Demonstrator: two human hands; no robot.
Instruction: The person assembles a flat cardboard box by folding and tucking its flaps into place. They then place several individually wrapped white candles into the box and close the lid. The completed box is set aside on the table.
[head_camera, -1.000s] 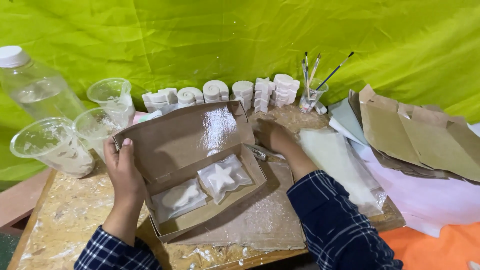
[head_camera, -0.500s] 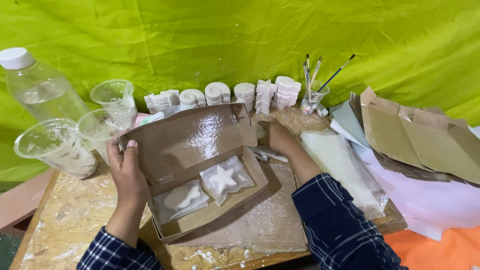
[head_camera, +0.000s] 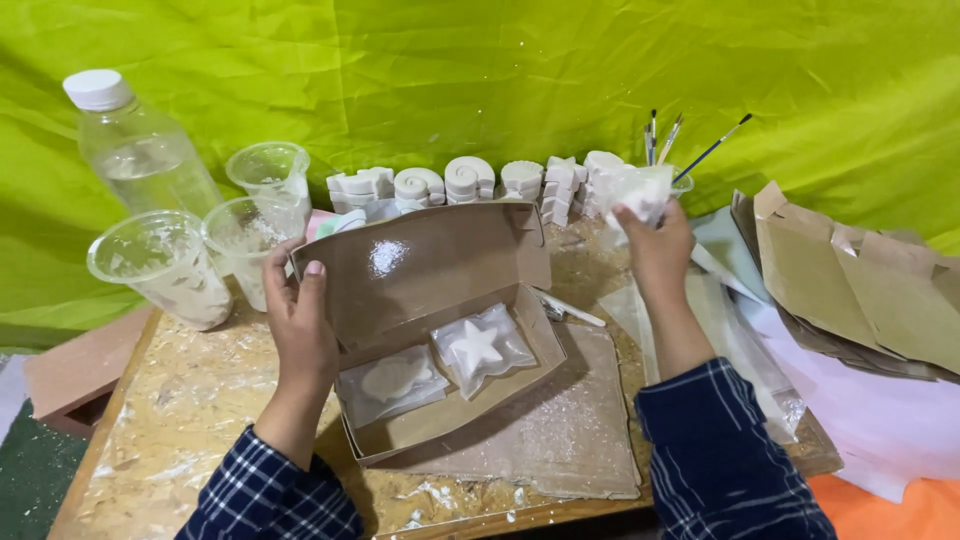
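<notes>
The left hand (head_camera: 298, 325) grips the lid edge of the open cardboard box (head_camera: 440, 330). The right hand (head_camera: 655, 240) is closed on a bagged white plaster piece (head_camera: 632, 190), held above and right of the box. I think it should go down flat, beside the bagged star (head_camera: 480, 348), while the lid is kept well back.

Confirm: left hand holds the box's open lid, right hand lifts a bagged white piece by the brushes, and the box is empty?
Not empty. The head view shows the box holding two bagged white casts, a star and a rounder one. The rest holds: left hand on the lid, right hand lifting a bagged piece by the brushes.
</notes>
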